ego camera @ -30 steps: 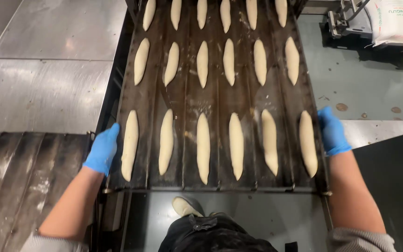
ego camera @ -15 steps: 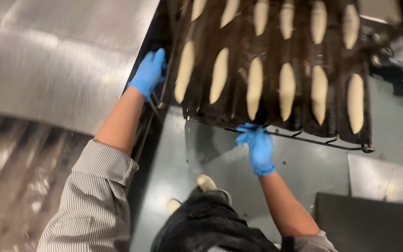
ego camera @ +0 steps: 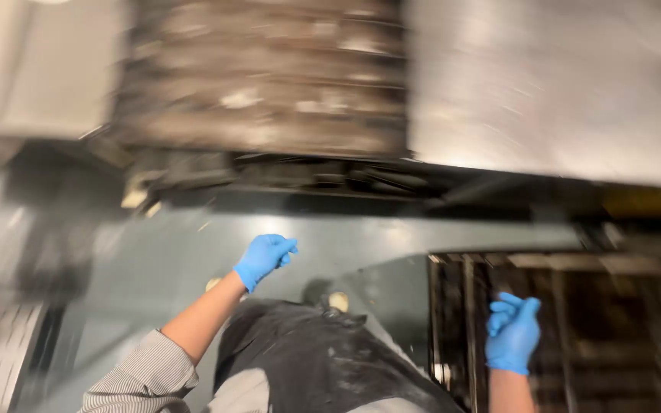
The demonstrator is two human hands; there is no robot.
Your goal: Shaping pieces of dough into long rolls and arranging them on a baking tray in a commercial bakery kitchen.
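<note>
- Steel surface [ego camera: 560,92] — the largest thing in view, lying across the upper right, pale and badly blurred.
- Stack of dark grooved trays [ego camera: 262,76] is sitting at upper centre beside that steel, dusted with flour; the blur is hiding finer detail.
- Floor [ego camera: 392,245] is showing grey-green in a band between the stack and the person.
- Dark metal rack [ego camera: 575,321] is standing at lower right, just beside the person's right side, its rails running away from the camera. Judgement: it looks stiff and heavy, with hard narrow edges; the near frame rail seems the soundest place to take hold, with both hands.
- Apron [ego camera: 307,359], dark and floured, is filling the lower middle.
- Striped sleeve [ego camera: 139,375] is covering the left upper arm.
- Right hand [ego camera: 512,333], blue-gloved, is hanging over the rack's left part, fingers curled narrow, holding nothing; contact with the rack cannot be told.
- Left hand [ego camera: 263,258], blue-gloved, is raised over the floor, well apart from the rack, fingers loosely curled and empty.
</note>
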